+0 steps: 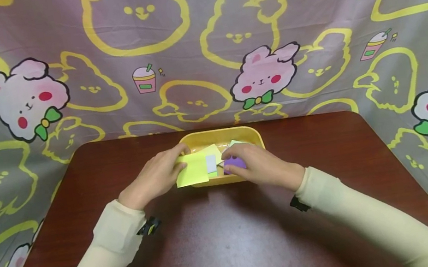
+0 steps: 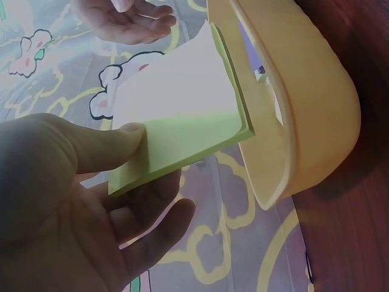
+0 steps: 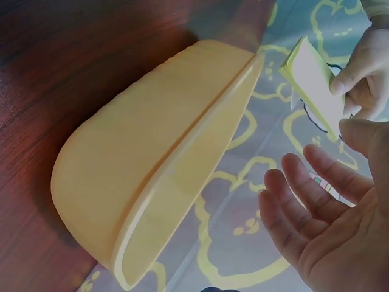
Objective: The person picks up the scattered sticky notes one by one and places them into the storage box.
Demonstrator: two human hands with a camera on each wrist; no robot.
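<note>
A yellow sticky note pad [image 1: 192, 169] is pinched between the thumb and fingers of my left hand [image 1: 157, 175], above the left front of a yellow plastic basket [image 1: 183, 142]. The left wrist view shows the pad [image 2: 188, 121] as a thin stack, with my thumb on its face. Over the basket's right side, my right hand [image 1: 262, 163] hovers near a purple thing [image 1: 234, 164] whose kind I cannot tell. Seen from the right wrist, the right hand [image 3: 331, 213] has loosely bent fingers and nothing in them.
Inside the basket lie more yellow paper [image 1: 212, 151] and a small pale blue-white piece [image 1: 211, 163], partly hidden by the hands. The basket stands near the back of a dark red-brown table [image 1: 227, 243]. A patterned cloth [image 1: 194, 62] hangs behind and beside it.
</note>
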